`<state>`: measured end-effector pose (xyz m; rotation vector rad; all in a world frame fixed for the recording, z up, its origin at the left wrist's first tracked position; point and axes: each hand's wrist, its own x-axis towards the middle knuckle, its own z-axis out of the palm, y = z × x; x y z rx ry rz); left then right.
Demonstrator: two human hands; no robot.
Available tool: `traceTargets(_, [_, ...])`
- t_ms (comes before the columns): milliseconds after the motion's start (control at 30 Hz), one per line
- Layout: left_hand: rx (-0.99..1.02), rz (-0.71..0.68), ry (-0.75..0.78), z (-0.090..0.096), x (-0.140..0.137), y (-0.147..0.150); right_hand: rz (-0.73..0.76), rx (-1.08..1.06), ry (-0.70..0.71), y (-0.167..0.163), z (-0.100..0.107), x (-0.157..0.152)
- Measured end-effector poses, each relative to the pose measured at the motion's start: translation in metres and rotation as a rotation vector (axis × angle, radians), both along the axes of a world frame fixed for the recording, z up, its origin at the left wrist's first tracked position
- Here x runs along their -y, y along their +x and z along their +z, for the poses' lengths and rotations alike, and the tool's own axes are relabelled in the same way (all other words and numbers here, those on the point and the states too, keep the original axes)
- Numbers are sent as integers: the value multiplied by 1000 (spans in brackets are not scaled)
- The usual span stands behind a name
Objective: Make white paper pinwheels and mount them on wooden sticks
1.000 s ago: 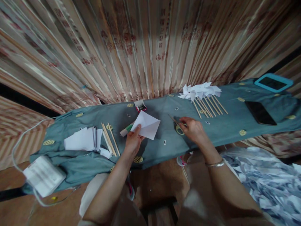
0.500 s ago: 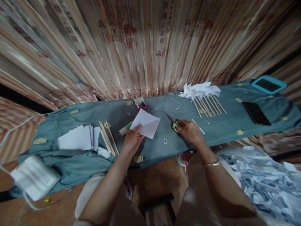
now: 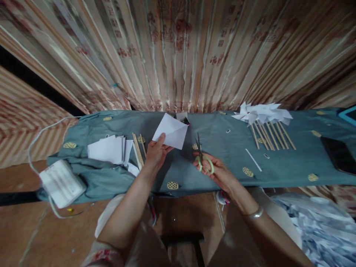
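A creased white square of paper [image 3: 172,132] is pinched at its lower left edge by my left hand [image 3: 157,152], thumb on top. My right hand [image 3: 213,167] is closed around scissors [image 3: 204,163] with pale green handles, their dark blades pointing away from me. Paper and scissors are apart, both above the cloth-covered table. Partly hidden behind the paper is a small open box [image 3: 183,118] with dark contents. Wooden sticks [image 3: 138,148] lie just left of my left hand, beside a stack of white paper sheets [image 3: 107,149].
Paper pinwheels on sticks [image 3: 264,113] lie at the back right. A dark phone [image 3: 339,154] and a blue-framed device [image 3: 349,115] sit farther right. A white box [image 3: 63,184] with a cable rests front left. A bag of paper scraps [image 3: 328,230] stands lower right.
My view has turned left. My right hand has lifted the scissors off the cloth and turned them, handles now in my palm. My left hand still holds the paper, tilted slightly differently.
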<state>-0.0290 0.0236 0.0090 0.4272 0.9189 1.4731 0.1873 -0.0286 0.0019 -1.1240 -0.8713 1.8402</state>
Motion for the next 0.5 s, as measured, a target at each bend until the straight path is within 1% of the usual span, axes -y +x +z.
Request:
traceTargets(133, [-9,-19,0,1,1,1,120,73,85,-9,0,11])
traceTargets(267, [-47,-75,-27,2,4,7,255,124,135,-9,-3,12])
traceTargets(333, [-59,-93,-44,2,5,10,280,123,163,-8,-4,10])
traceTargets(500, [-74,-119,-64,1,6,14,276,108,197,-7,-7,7])
